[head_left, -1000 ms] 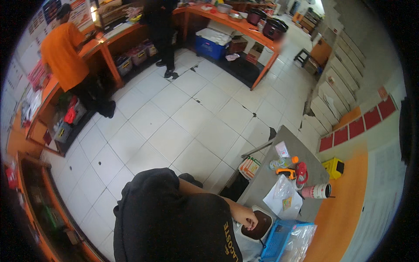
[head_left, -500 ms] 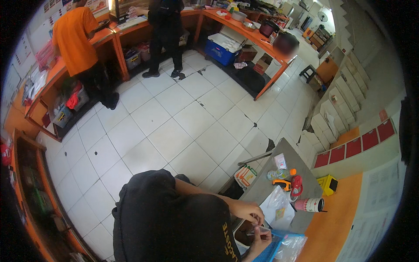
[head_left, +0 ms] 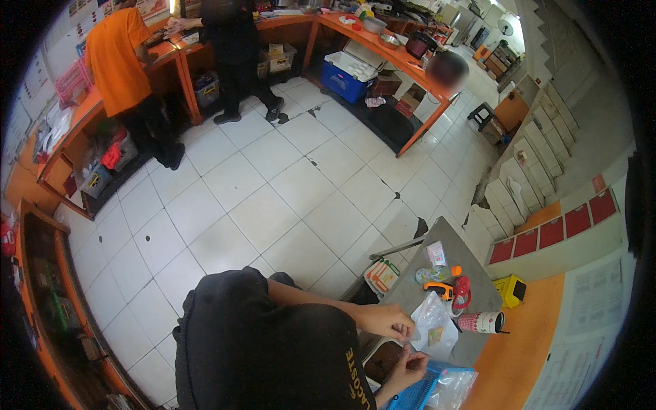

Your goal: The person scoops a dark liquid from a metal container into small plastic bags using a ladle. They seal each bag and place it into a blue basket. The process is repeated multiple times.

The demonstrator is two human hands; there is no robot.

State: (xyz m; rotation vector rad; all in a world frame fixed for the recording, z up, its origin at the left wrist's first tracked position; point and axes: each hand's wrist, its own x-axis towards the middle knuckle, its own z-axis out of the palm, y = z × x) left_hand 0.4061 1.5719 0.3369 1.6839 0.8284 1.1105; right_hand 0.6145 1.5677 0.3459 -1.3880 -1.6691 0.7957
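My left hand (head_left: 392,320) reaches over a white-rimmed container (head_left: 367,360) with brown contents, its fingertips pinched together. Just nearer, my right hand (head_left: 408,367) is bent with thumb and fingers close together, beside a blue basket (head_left: 418,395). Anything held between the fingertips is too small or see-through to make out. A clear plastic bag (head_left: 463,389) hangs over the basket's side. Past my left hand, a white sheet (head_left: 445,342) and clear plastic (head_left: 430,311) lie on the grey table (head_left: 445,239), with a small yellowish packet (head_left: 435,335) on top.
The table also holds a patterned cup (head_left: 481,322), a red tape dispenser (head_left: 462,292), an orange-black tool (head_left: 439,291) and a bottle (head_left: 432,275). A yellow box (head_left: 510,291) stands by the wall. Two people work at orange counters (head_left: 179,72); a blue cooler (head_left: 345,74) sits below one.
My hands have drawn apart from their meeting point over the container, the left one upward. At the far counter, the person in black has shifted left.
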